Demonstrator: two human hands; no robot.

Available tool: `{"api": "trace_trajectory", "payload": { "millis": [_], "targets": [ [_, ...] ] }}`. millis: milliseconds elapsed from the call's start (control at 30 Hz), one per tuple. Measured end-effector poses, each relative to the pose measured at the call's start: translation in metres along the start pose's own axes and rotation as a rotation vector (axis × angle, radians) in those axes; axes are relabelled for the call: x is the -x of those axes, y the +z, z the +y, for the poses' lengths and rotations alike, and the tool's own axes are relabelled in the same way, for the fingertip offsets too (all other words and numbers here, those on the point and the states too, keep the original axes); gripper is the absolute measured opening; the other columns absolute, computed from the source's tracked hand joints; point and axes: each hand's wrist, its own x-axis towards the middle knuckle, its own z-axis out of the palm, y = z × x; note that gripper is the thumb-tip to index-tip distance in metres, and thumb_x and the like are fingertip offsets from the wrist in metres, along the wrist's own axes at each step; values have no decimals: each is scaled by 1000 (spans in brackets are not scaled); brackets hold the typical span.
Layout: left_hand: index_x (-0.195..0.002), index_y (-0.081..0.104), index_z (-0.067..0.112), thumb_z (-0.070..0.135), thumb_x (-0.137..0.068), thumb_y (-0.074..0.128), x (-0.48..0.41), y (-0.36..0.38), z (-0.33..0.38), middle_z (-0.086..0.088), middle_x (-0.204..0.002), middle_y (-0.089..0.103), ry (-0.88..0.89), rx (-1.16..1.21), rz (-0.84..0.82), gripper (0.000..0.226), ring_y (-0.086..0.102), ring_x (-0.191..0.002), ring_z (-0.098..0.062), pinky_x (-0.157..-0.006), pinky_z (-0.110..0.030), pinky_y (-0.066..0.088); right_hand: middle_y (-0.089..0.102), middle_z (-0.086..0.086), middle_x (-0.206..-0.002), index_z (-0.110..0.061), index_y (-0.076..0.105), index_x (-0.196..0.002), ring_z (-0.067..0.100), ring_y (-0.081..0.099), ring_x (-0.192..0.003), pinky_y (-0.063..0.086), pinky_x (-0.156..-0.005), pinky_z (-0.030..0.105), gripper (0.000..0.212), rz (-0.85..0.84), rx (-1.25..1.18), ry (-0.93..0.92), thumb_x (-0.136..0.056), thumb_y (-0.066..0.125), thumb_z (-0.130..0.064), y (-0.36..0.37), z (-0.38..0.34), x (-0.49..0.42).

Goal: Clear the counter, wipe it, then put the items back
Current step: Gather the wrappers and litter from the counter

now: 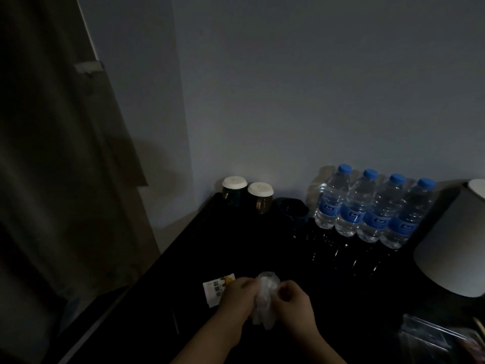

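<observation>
The wad [265,298] is a crumpled piece of thin clear plastic, pale and a little shiny in the weak light. Whether it is a bag, a wrapper or a glove I cannot tell. It is held just above the front part of the surface [236,245], between the two hands. The left hand [236,295] pinches its left side with curled fingers, and the right hand [294,298] is curled round its right side; the two hands are almost touching, both clamped on the plastic.

Judging from this, the clearing step is in hand — most items stand in their places and wiping seems not yet begun. The next move, I think, calls for carrying the wad away from the surface, or opening it if it is meant to be used, and for this one hand must let go. The plastic is light and soft, so it needs a closed grip more than force.

Just beside the left hand, partly under it, lies a white card [214,290] with a printed code. At the back near the wall stand two cups [234,189] with white lids, a dark mug [291,208] and four bottles [353,206] with blue caps in a row. A lamp [451,245] is at the right, and a clear bag [430,334] lies in the near right corner
</observation>
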Motion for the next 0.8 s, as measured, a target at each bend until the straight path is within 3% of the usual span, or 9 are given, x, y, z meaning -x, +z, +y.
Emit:
{"api": "trace_trajectory", "payload": {
  "millis": [100,233,333,533,667,800],
  "targets": [
    [-101,61,11,15,-93,56,2,-2,-5,-9,-97,65,40,0,22,10,60,-88,-20,-60,-21,43,68,4,-76,-17,64,-72,21,64,-78,51,-76,34,18,-54,-58,-5,-85,63,-4,4,-3,2],
    [-92,59,10,4,-89,59,-1,-2,-4,-13,-94,63,69,-41,63,7,58,-79,-19,-58,-22,43,68,7,-74,-9,68,-72,17,61,-73,48,-64,23,31,-114,-198,46,-85,48,11,-4,-10,6],
    [-84,59,14,-4,-87,55,-1,7,-1,-10,-87,63,91,-77,49,19,58,-76,-17,-57,-21,45,66,7,-75,-8,64,-75,14,59,-69,47,-57,13,25,-46,-236,22,-86,51,9,-15,-7,9],
    [-81,57,20,-2,-88,53,10,36,5,0,-83,61,131,-159,-72,24,56,-74,-11,-55,-18,43,65,7,-84,-14,57,-83,14,62,-75,48,-64,20,20,63,-238,1,-83,60,6,-48,13,14],
    [-81,58,18,-2,-88,53,24,66,17,0,-81,61,136,-163,-126,22,57,-72,-10,-57,-18,45,68,6,-83,-10,61,-90,15,64,-74,47,-65,23,7,105,-270,33,-86,61,-4,-79,16,22],
    [-84,59,14,-5,-87,53,42,110,26,-4,-82,62,158,-145,-202,21,57,-71,-12,-60,-21,46,67,6,-86,-10,62,-94,15,63,-77,47,-66,24,9,161,-296,26,-88,58,-6,-124,17,33]
  ]
}}
